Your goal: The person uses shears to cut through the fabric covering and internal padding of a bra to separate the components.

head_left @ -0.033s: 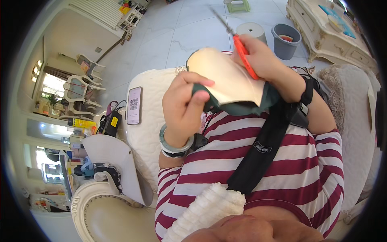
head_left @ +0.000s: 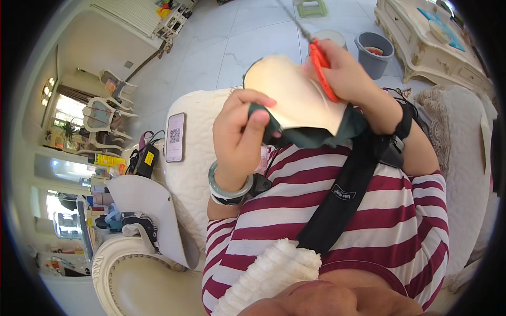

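Observation:
A cream, stiff-looking piece (head_left: 290,92) with a curved far edge is held up before my striped shirt. Dark green fabric (head_left: 319,137) shows along its near edge and at its left corner. My left hand (head_left: 237,137) pinches that left corner between thumb and fingers. In my right hand (head_left: 345,73) are scissors with orange handles (head_left: 322,71). Their metal blades (head_left: 295,23) look closed and point up and away, beyond the piece. The right-hand fingers are close to the far right of the cream piece; whether they also grip it I cannot tell.
On the cream quilted seat to the left lies a phone (head_left: 175,137). Near it are a black device (head_left: 143,160) and a pale sun visor (head_left: 147,205). A grey bucket (head_left: 375,68), a white cylinder (head_left: 336,38) and a green stool (head_left: 311,9) stand on the tiled floor.
My right hand and the scissors have shifted slightly upward. The cream piece has tilted a little, and more green fabric shows at its right. My left hand has barely moved.

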A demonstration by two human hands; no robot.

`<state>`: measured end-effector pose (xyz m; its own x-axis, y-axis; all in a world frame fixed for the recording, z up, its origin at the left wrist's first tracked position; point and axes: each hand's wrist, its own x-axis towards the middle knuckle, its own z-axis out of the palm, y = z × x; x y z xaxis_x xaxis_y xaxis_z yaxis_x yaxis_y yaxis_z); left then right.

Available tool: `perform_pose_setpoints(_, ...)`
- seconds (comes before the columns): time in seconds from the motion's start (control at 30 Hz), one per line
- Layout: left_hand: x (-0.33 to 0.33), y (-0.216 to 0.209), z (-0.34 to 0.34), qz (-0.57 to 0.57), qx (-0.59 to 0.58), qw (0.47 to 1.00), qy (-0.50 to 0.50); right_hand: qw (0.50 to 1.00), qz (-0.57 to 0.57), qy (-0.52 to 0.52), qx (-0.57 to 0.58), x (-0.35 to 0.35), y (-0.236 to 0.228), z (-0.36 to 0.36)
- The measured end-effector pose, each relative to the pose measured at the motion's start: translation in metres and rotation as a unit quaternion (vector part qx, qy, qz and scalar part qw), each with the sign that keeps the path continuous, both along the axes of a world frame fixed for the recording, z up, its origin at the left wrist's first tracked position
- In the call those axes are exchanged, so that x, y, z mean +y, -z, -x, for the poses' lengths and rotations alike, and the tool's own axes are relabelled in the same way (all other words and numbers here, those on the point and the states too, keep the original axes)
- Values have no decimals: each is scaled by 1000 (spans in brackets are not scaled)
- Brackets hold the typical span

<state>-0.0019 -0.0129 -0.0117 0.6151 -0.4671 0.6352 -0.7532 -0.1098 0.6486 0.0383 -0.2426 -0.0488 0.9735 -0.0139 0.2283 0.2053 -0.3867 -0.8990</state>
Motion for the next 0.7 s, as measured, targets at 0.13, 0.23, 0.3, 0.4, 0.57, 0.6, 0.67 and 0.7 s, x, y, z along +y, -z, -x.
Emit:
perform_pose_setpoints(0.13,-13,9,-8,156,183,971,-12,987,-118,-6,-110,-9,-26,25)
perform_pose_setpoints(0.23,-13,16,-18,134,166,977,-10,963,-92,-126,-221,1,-31,46)
perform_pose_setpoints(0.3,-17,10,-12,131,224,966,-9,979,23,-113,-169,7,-39,54)
perform_pose_setpoints(0.4,-14,17,-16,122,247,961,-17,984,23,-128,-123,16,-37,51)
perform_pose_setpoints(0.57,-10,12,-12,-13,88,995,-39,970,-104,-169,-140,11,-20,38)
perform_pose_setpoints(0.6,-12,13,-12,-15,90,995,-38,965,-116,-201,-124,11,-22,39)
perform_pose_setpoints(0.67,-15,16,-11,82,230,970,-19,966,-77,-208,-133,14,-28,45)
perform_pose_setpoints(0.7,-12,19,-13,71,225,972,-18,974,-10,-182,-138,16,-29,47)
